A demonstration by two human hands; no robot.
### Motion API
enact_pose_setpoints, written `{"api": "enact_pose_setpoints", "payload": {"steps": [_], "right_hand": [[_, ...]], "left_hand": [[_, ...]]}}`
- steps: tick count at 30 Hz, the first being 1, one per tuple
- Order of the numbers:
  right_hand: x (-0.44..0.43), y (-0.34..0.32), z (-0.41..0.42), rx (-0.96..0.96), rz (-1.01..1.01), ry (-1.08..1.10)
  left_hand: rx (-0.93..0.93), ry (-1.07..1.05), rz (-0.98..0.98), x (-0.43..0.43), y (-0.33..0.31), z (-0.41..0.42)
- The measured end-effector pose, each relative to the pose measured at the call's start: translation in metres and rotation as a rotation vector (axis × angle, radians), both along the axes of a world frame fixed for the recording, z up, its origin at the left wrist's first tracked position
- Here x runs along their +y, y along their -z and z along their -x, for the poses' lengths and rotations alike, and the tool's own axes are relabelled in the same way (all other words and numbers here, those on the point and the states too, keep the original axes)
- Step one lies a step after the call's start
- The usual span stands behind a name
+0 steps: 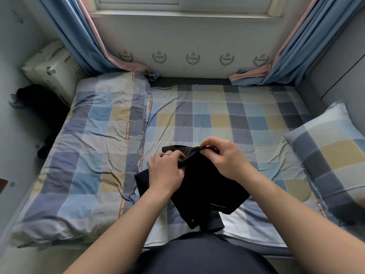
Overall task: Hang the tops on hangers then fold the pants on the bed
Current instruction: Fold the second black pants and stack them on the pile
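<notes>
A pair of black pants lies bunched and partly folded on the checked bed sheet, near the bed's front edge. A waistband end with a small button hangs toward me at the front. My left hand pinches a fold of the black fabric at its left side. My right hand pinches the raised upper edge of the same fabric, lifting it a little off the bed. Both hands are close together above the garment. No tops or hangers are in view.
A folded checked duvet covers the bed's left half. A matching pillow leans at the right. Blue and pink curtains hang at both back corners under a window. A white box and dark items stand at the left wall.
</notes>
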State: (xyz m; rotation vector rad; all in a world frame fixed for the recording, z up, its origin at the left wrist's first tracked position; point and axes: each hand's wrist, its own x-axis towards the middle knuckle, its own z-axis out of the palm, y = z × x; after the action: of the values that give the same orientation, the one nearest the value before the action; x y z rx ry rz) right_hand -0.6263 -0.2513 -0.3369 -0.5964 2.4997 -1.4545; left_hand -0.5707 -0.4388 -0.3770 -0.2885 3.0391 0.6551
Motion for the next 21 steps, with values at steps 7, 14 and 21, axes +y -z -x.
{"api": "enact_pose_setpoints", "payload": {"steps": [7, 14, 21], "right_hand": [[0.024, 0.006, 0.021, -0.222, -0.505, -0.219], [0.029, -0.003, 0.071, 0.072, -0.931, 0.083], [0.058, -0.064, 0.145, 0.281, -0.982, 0.331]], "left_hand": [[0.136, 0.082, -0.021, -0.017, -0.016, 0.037], [0.125, 0.062, 0.058, -0.036, -0.056, 0.085], [0.287, -0.104, 0.188, -0.104, -0.152, 0.142]]}}
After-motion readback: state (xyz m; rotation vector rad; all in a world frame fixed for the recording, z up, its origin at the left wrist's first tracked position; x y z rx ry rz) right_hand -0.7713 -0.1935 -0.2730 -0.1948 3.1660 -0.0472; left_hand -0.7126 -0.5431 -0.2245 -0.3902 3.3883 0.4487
